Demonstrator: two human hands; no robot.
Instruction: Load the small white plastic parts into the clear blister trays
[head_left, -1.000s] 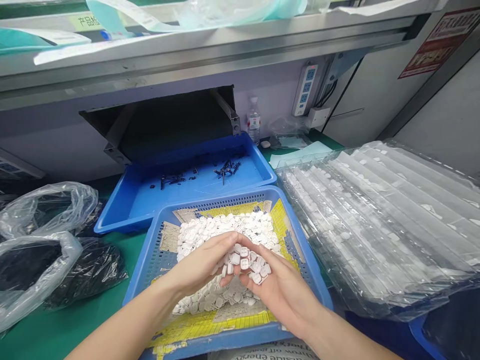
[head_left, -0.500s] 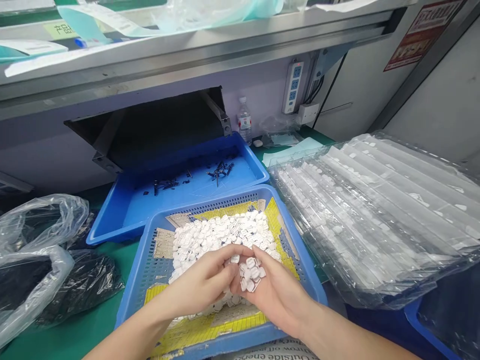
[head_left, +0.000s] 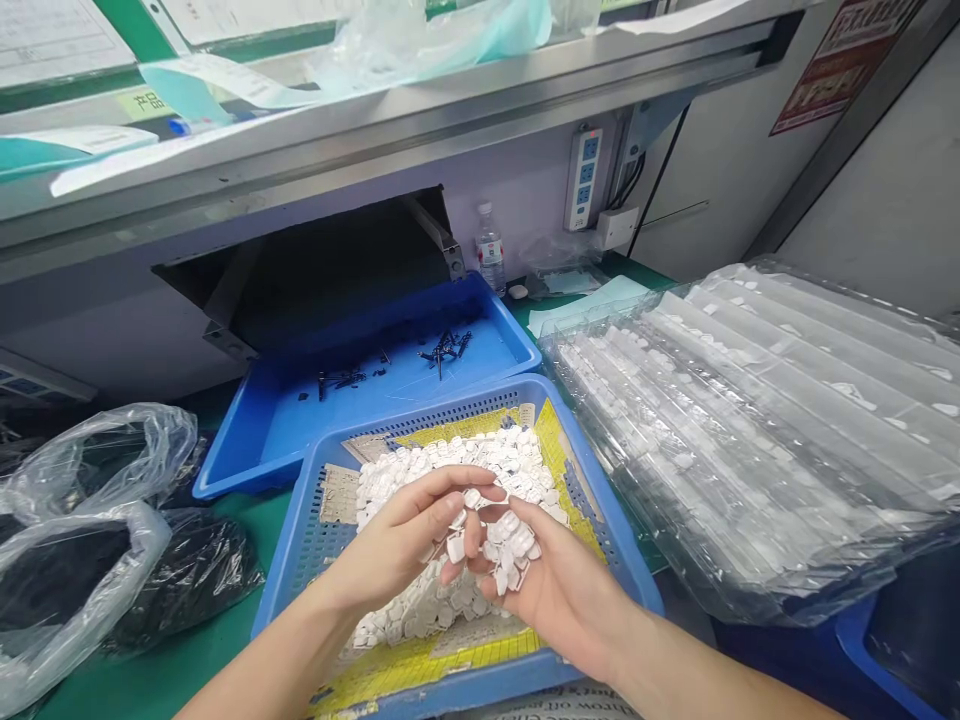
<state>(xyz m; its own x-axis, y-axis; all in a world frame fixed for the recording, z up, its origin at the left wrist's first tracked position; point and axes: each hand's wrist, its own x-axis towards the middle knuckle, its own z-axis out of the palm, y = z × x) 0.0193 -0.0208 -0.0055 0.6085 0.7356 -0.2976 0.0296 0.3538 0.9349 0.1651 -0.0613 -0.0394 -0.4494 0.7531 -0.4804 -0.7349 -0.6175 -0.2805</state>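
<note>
My left hand (head_left: pixel 397 540) and right hand (head_left: pixel 559 595) meet low in the frame, cupping small white plastic pieces (head_left: pixel 504 550) above the blue mesh tray (head_left: pixel 307 560).

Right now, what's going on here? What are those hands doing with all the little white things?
A person is handling a big pile of small white square pieces in a blue plastic basket lined with yellow paper. Their right hand is cupped around a bunch of the pieces, and their left hand is curled close beside it, above the pile. Behind the basket, a blue tray holds dark metal parts. To the right lies a stack of clear plastic trays.
</note>
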